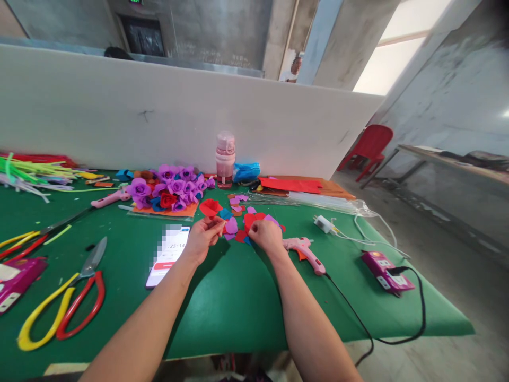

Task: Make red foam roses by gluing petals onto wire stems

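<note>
Left hand [207, 234] is pinching its fingertips narrowly beside a red petal [210, 207]; right hand [265, 233] is curling narrowly over loose petal cut-outs [231, 225]. What either is gripping, I cannot tell. Cut-outs are lying on the green surface [230, 297], between smartphone [169, 260] and pink glue gun [312, 254].

Two bare hands and a pair of bare forearms [314, 313].

From where I'm standing, the left hand [205, 233] and right hand [264, 233] look small, the uncovered wrists slim, the smooth forearms widening toward the elbows.
</note>
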A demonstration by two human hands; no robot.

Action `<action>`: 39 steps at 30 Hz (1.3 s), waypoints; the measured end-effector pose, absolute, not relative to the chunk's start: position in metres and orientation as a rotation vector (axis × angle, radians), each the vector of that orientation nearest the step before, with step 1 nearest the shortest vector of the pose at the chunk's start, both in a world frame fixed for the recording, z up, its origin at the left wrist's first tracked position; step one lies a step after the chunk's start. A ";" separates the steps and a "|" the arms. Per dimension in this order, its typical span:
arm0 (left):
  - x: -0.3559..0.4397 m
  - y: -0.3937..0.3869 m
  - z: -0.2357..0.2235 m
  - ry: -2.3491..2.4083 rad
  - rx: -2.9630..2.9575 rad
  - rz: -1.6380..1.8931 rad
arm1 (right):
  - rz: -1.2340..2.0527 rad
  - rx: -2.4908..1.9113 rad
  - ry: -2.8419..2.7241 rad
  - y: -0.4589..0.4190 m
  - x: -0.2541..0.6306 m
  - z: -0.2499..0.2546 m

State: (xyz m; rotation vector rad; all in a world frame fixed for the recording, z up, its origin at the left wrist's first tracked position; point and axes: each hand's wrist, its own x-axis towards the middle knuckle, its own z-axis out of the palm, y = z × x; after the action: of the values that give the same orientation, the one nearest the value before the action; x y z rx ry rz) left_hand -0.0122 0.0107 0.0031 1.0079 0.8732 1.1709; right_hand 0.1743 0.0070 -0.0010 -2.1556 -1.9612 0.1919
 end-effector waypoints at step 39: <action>-0.003 0.001 0.008 0.967 1.104 1.143 | 1.263 -1.173 -1.263 -0.012 0.151 0.028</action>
State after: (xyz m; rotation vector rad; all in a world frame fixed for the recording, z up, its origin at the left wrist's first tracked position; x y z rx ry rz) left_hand -0.0029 0.0013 0.0083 1.1037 0.9665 1.1431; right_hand 0.1510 -0.0119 0.0280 -1.1726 -1.2634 1.2626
